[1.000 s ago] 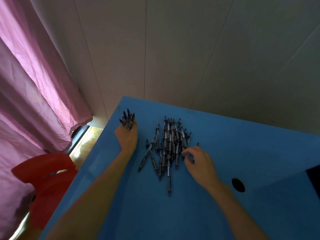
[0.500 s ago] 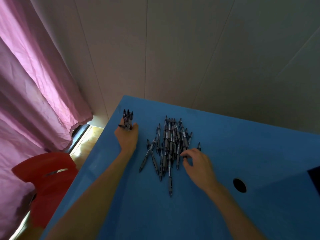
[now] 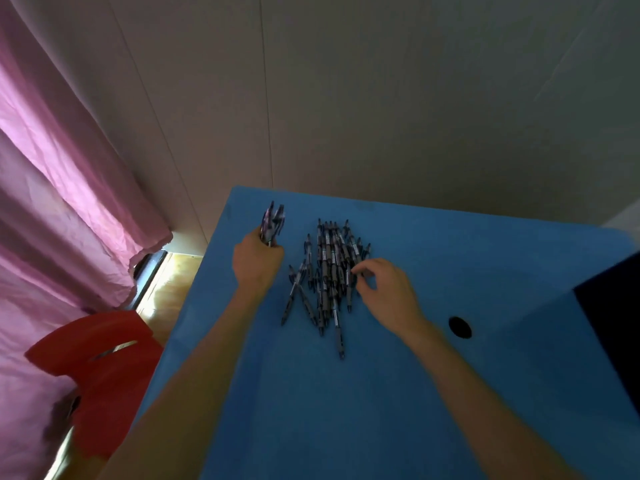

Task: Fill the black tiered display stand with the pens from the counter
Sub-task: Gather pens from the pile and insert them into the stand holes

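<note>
Gripping a bundle of pens [image 3: 272, 221], left hand [image 3: 257, 261] sits near the blue counter [image 3: 346, 410] far-left edge, tips up. Right hand [image 3: 388, 292] has fingers curled, pinching at the pen pile [image 3: 329, 271] just left of it. Bare counter w/ open room on its near side; round hole [image 3: 460, 327] to its right. Dark corner [image 3: 613, 317] at right edge, stand can't tell.

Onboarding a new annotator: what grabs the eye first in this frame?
The heap of pens in the middle of the blue counter, with the right hand picking at its right edge. Next, the bundle of pens upright in the left hand, left of the heap. A pink curtain fills the left side.
</note>
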Demonstrator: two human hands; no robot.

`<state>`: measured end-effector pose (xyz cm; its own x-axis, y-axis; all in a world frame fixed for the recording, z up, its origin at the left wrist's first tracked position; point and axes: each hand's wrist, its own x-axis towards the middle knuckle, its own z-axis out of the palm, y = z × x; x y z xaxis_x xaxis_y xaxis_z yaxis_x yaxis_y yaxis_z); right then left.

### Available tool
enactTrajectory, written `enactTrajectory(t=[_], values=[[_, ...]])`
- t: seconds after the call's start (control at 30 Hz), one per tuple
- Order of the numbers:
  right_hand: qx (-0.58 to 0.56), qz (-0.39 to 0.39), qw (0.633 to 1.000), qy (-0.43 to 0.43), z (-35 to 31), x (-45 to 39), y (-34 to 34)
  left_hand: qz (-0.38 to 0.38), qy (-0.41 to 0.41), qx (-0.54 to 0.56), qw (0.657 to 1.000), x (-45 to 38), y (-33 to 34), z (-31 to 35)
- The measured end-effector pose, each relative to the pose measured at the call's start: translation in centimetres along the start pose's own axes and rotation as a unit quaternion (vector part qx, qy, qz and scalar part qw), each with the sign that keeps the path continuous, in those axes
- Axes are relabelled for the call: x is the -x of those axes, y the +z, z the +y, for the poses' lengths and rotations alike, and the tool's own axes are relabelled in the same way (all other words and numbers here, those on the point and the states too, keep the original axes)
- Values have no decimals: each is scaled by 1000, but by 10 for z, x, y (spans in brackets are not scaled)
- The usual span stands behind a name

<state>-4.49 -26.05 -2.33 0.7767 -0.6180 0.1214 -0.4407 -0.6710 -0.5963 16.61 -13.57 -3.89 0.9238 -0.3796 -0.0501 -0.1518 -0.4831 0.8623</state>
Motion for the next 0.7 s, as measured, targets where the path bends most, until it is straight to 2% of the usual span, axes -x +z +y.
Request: enactTrajectory(t=[0.3,0.7], values=[[8,29,998,59,-15,53,-54,-102,45,-85,990,70,-8,63],[23,87,988,124,6,133,-144,-190,127,-92,969,170,18,126]])
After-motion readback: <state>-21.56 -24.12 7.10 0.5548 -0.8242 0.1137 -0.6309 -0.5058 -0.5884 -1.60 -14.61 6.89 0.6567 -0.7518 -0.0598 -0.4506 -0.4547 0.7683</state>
